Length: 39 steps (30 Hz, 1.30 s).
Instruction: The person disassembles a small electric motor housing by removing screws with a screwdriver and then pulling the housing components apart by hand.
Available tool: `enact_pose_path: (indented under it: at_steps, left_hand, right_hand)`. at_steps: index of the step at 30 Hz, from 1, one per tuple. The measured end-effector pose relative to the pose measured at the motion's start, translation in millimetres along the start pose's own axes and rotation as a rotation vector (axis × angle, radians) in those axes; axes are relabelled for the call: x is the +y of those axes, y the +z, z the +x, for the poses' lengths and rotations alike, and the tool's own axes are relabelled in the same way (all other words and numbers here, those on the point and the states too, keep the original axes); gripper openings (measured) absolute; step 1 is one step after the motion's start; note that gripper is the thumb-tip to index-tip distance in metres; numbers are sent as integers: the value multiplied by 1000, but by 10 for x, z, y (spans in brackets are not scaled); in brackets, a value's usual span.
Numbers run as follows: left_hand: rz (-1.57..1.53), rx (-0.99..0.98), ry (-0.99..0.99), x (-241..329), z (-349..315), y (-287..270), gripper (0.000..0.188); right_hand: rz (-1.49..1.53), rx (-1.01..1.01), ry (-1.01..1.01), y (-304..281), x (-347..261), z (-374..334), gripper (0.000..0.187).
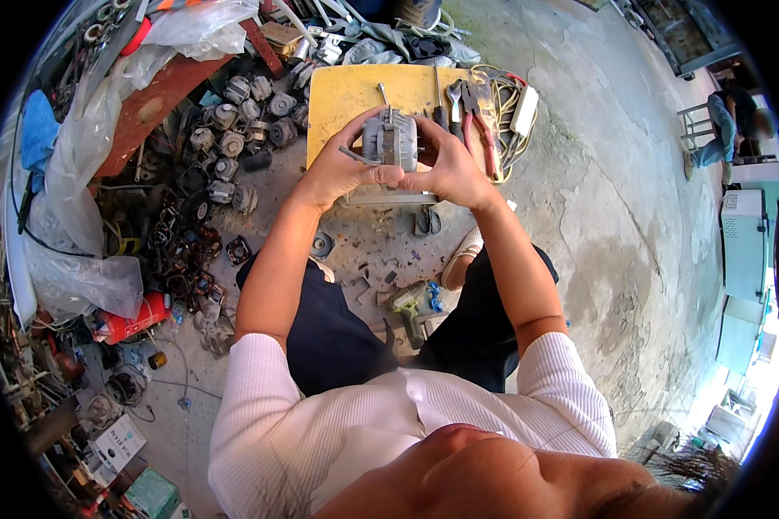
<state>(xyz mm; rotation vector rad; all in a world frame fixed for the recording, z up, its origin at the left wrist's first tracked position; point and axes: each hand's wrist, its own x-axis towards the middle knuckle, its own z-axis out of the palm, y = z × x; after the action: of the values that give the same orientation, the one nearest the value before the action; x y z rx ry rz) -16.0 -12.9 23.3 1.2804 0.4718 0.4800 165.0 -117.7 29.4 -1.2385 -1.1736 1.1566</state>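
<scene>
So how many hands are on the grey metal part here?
2: the left hand on the left side of the grey metal part, the right hand on its right side. No other hand shows there.

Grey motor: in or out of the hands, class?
In: the grey motor sits between the left hand and right hand, which cup opposite sides.

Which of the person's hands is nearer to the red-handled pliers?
Right. The right hand is close to the left of the red-handled pliers; the left hand is farther left, on the other side of the grey motor part.
</scene>
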Motion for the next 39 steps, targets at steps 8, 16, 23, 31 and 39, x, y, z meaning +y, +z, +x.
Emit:
enact_pose_path:
  at_steps: [8,16,23,31,39]
  left_hand:
    - [31,74,27,0,22,54,95]
    - [-7,72,21,16,16,71,90]
    - [-64,90,20,79,-12,111,85]
    - [-25,22,-9,56,0,-11,93]
    - [-50,13,-28,-17,15,-48,90]
  right_hand:
    - [73,-16,-3,12,35,21,78]
    - [126,33,17,57,32,-2,76]
    - [105,42,26,73,9,-24,72]
    - [65,2,48,16,-41,-4,72]
    - [85,-19,54,-15,11,25,73]
